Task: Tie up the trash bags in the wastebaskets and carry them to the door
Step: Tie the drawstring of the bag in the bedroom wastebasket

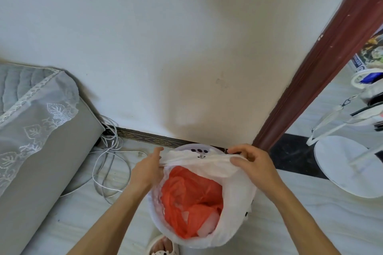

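A white trash bag lines a pale perforated wastebasket standing on the floor against the wall. Crumpled orange plastic and white scraps fill the bag. My left hand pinches the bag's far rim on the left side. My right hand grips the same rim on the right, and the edge is pulled taut between them above the basket. The bag's near side still hangs over the basket's rim.
A grey sofa arm with a lace cover stands at left, with white cables coiled on the floor beside it. A dark red door frame rises at right. Beyond it stands a white fan base. My slippered foot is below the basket.
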The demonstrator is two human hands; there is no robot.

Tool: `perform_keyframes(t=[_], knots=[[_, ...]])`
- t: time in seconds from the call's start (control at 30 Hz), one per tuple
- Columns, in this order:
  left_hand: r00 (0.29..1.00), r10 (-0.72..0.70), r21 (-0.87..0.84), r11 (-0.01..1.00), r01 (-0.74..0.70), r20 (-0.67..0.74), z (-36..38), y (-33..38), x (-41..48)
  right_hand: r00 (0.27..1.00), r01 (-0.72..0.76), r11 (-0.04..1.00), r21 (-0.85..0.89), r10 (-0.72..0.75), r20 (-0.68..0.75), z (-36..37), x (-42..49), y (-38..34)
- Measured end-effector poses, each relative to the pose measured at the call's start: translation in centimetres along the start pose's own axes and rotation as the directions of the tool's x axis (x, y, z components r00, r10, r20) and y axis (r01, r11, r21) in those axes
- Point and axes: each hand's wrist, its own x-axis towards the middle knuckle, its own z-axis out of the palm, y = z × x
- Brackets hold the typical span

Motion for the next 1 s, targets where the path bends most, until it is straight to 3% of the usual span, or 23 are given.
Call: perform_keyframes(t=[0.1,0.2,0.33,0.47,0.67,0.73,0.87,1.0], knots=[[0.999,-0.004,-0.021,1.0,0.005,0.05,-0.2,0.0,-0.2,0.995,-0.097,0.989,-0.114,0.093,-0.043,-1.7,-2.6,3.1],[0.993,-0.036,-0.039,0.998,0.04,0.112,-0.3,-0.8,-2.0,0.973,-0.23,0.969,-0.095,0.229,-0.025,-1.5,-5.5,6.4],[0.987,-0.085,-0.089,0.991,0.098,0.133,-0.6,-3.0,-5.1,0.923,-0.382,0.896,-0.226,0.36,-0.134,0.0,-8.4,9.7],[0.986,-0.124,-0.184,0.972,0.144,0.115,-1.2,-3.8,-8.6,0.897,-0.442,0.894,-0.073,0.442,-0.015,1.2,-9.4,11.6],[0.974,-0.166,-0.337,0.918,0.209,0.151,-4.5,-1.6,-12.0,0.911,-0.363,0.923,-0.129,0.322,-0.259,-0.2,-9.6,7.5],[0.974,-0.157,-0.454,0.865,0.215,0.162,-6.0,-0.3,-12.3,0.924,-0.325,0.937,-0.13,0.285,-0.255,-0.9,-9.3,5.3],[0.982,-0.071,-0.725,0.665,0.178,0.176,-10.2,3.7,-12.0,0.964,-0.204,0.975,-0.085,0.185,-0.193,-2.9,-7.9,0.6],[0.989,-0.085,-0.854,0.499,0.145,0.118,-13.3,6.4,-11.3,0.959,-0.074,0.98,0.186,0.121,-0.256,-5.3,-6.4,-4.1]])
